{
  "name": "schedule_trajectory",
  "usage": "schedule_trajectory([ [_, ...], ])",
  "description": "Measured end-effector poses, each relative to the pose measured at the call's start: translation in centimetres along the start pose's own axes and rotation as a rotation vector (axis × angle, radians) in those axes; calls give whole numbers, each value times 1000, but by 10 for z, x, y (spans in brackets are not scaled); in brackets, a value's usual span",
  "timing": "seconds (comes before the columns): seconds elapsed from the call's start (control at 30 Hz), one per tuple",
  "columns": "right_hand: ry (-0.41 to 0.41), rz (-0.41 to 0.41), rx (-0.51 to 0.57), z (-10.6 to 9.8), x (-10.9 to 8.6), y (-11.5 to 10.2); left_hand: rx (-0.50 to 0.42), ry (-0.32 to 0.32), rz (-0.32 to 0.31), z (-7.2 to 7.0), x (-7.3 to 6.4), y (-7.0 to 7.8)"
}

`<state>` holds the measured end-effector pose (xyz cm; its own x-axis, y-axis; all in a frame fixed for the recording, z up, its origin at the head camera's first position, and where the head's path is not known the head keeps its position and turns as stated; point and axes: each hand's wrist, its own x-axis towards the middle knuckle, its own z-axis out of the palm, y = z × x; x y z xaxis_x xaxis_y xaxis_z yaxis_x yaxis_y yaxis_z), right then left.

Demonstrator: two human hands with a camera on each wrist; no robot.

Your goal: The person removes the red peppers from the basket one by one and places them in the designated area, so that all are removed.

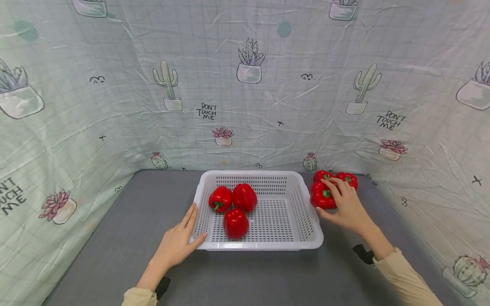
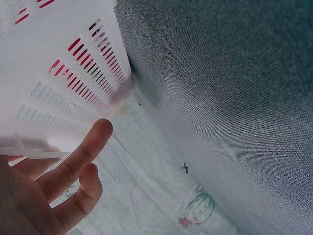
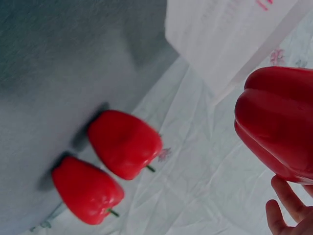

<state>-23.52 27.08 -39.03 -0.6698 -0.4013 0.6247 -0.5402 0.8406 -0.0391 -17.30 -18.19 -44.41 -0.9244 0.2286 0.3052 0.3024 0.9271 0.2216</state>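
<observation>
My right hand [image 1: 347, 209] grips a red bell pepper [image 1: 318, 196] beside the right end of a white perforated plastic basket [image 1: 264, 245]. The right wrist view shows this pepper raised above the table, with fingertips [image 3: 283, 193] against its side. Two more red bell peppers stand just behind it, one at the left [image 1: 322, 174] and one at the right [image 1: 350, 180]. At the basket's front left corner rests my left hand [image 1: 175, 243], its fingers extended along the left rim and its thumb at the front rim. Three red bell peppers [image 1: 236, 224] lie inside, toward the left half.
The grey tabletop [image 1: 249, 276] runs under everything. A pale cloth [image 1: 287, 140] printed with potted cacti encloses the back and both sides. Dark bands [image 1: 363, 254] circle both wrists below beige sleeves.
</observation>
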Motion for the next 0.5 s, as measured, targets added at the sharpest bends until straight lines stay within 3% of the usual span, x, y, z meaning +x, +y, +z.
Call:
schedule_trajectory([
  [0.27, 26, 20, -57, 10, -3, 23, -6, 18, 10, -1, -1, 0],
  [0.5, -3, 70, -79, 19, -6, 35, 0, 9, 5, -2, -1, 1],
])
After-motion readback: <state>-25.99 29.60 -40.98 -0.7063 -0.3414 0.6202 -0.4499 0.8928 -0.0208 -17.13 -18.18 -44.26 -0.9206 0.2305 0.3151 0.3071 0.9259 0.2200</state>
